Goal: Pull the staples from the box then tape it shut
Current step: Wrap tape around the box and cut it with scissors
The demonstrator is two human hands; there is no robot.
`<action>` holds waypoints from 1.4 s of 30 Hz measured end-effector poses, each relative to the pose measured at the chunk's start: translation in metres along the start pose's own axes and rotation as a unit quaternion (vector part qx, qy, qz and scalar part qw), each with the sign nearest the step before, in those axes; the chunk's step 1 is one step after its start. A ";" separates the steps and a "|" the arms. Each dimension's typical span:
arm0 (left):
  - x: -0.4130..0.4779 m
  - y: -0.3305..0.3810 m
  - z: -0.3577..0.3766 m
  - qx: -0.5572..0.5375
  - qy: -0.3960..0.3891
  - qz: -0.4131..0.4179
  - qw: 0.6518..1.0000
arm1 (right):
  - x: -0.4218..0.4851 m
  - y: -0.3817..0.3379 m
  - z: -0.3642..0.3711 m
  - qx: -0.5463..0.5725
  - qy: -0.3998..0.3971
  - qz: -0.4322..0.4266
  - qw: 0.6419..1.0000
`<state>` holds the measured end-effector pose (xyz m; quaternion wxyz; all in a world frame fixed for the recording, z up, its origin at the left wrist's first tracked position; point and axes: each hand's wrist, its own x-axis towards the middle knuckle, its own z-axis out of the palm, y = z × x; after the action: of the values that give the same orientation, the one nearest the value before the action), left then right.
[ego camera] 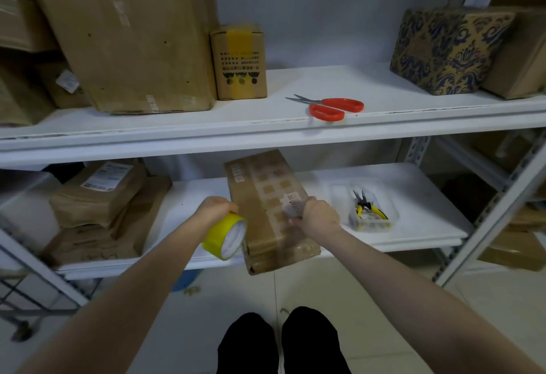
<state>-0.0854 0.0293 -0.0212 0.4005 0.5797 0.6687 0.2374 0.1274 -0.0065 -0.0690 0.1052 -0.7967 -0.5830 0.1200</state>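
A long brown cardboard box [266,205] lies on the lower white shelf [413,234], its near end jutting past the shelf's front edge. My left hand [215,211] grips a yellow roll of tape [226,236] at the box's left side. My right hand [316,214] rests on the box's right edge, fingers curled around what looks like a strip of clear tape; the image is blurred there. Yellow-handled pliers [366,206] lie in a clear plastic tray [365,205] to the right of the box.
Red-handled scissors [331,107] lie on the upper shelf [266,128], between brown cartons [127,39] at left and a patterned box [449,48] at right. Flat cardboard packages [97,202] are stacked at the lower shelf's left. Metal uprights [487,214] stand at right.
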 end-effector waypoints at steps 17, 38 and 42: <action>-0.038 -0.035 -0.008 -0.050 -0.017 -0.011 0.999 | -0.074 -0.057 0.014 0.002 -0.085 -0.165 0.983; -0.042 -0.002 -0.011 -0.051 -0.086 0.111 0.989 | -0.054 -0.062 -0.018 0.426 -0.080 -0.184 0.882; -0.048 0.010 -0.010 -0.104 -0.067 0.128 0.984 | -0.046 -0.066 -0.036 0.384 -0.032 -0.201 0.901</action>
<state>-0.0872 -0.0132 0.0047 0.4689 0.6303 0.5325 0.3152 0.0656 -0.0314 -0.0110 0.4063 -0.5561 -0.6425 0.3359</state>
